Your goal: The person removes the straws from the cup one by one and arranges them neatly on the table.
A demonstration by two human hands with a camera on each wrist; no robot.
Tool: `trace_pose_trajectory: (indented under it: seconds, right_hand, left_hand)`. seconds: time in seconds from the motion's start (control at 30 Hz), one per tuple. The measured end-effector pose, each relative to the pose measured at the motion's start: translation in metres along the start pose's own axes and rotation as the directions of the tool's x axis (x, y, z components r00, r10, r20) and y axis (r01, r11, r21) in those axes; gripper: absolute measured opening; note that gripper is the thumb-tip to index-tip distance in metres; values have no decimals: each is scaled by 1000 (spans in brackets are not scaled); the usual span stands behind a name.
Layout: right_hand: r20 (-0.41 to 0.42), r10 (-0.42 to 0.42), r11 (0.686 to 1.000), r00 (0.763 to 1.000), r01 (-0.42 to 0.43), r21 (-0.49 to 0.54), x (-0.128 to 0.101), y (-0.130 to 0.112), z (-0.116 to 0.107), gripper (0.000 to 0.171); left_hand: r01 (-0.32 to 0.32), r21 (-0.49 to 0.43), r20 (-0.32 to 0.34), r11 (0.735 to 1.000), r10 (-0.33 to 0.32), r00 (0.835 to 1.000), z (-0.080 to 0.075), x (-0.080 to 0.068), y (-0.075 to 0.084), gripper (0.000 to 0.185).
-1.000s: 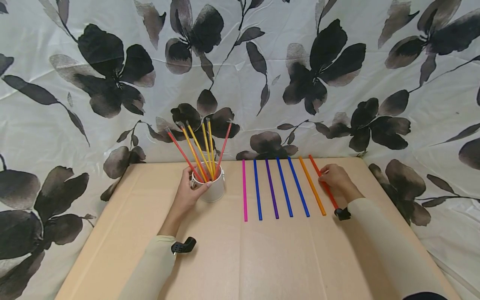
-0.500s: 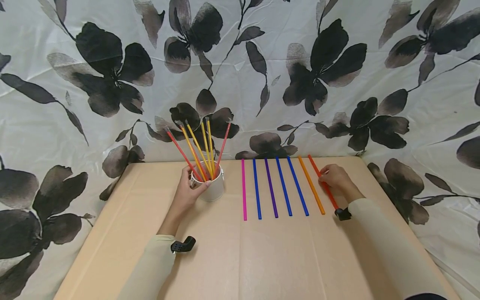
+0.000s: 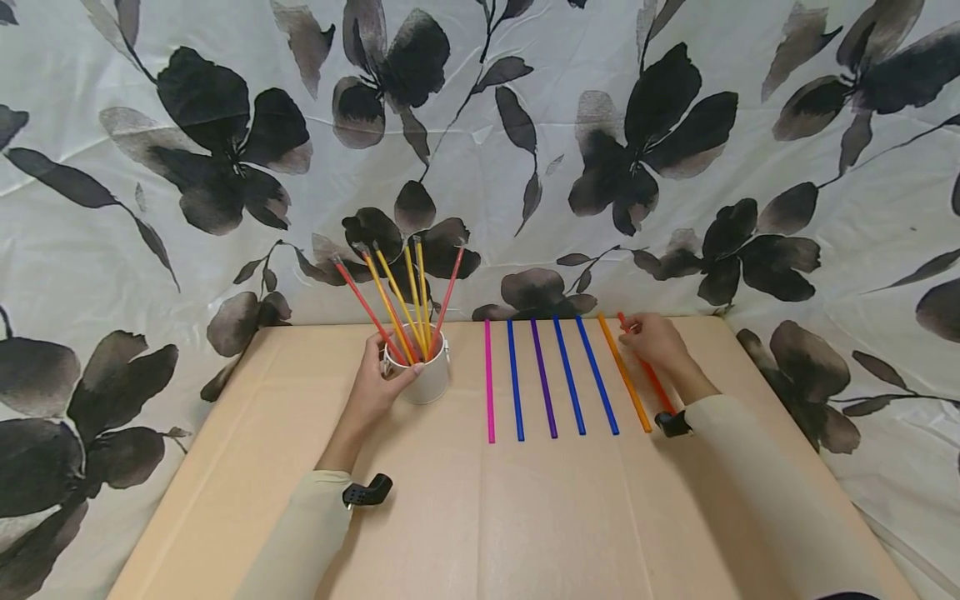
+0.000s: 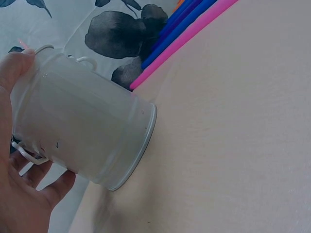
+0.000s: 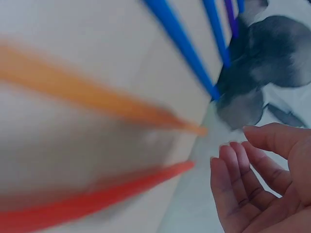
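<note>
My left hand (image 3: 375, 390) grips a small white bucket (image 3: 429, 386) at its left side, thumb at the rim. Several red, orange and yellow sticks (image 3: 414, 300) stand in the bucket and lean outward. At the right end of a row of coloured sticks, my right hand (image 3: 662, 346) hovers over the far part of a red stick (image 3: 657, 385). In the right wrist view its fingers (image 5: 233, 174) are loosely bent and apart from the thumb, with nothing between them. An orange stick (image 3: 625, 375) lies just left of the red one.
Left of the orange stick, blue sticks (image 3: 597, 375), a purple stick (image 3: 543, 379) and a pink stick (image 3: 490, 383) lie side by side on the light wooden table (image 3: 480, 517). A white cloth (image 3: 517, 192) with dark flowers hangs behind the table.
My right hand has moved slightly left and away from me, from the middle of the red stick toward its far end. The left hand and bucket stay in place.
</note>
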State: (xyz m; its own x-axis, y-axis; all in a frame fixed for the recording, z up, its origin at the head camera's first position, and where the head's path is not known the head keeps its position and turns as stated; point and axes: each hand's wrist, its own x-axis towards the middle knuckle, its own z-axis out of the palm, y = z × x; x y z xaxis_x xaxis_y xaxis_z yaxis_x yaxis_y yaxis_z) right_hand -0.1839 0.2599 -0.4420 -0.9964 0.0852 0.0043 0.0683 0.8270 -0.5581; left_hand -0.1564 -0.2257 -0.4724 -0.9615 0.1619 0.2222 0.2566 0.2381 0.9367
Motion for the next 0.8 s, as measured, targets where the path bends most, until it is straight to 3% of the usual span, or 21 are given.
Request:
trace_pose_trajectory:
  seconds: [0.17,0.3,0.53,0.8]
  right_hand:
    - [-29,-85,986,996,89,140,1,-29,12,26]
    - [-10,-107,964,994,107,243,-1,-57,23,26]
    - [8,-160,927,987,148,344,-3,-102,43,25]
    - [9,-261,854,965,226,468,-2,-140,62,22]
  left_hand:
    - [3,2,22,1000,-4,1000,-2,-8,21,80]
    - [10,-10,28,1000,-9,1000,-2,-10,25,79]
    - [-6,5,1,1000,6,1000,-1,0,-14,80]
    - [-18,32,-10,999,18,1000,-2,-1,-15,79]
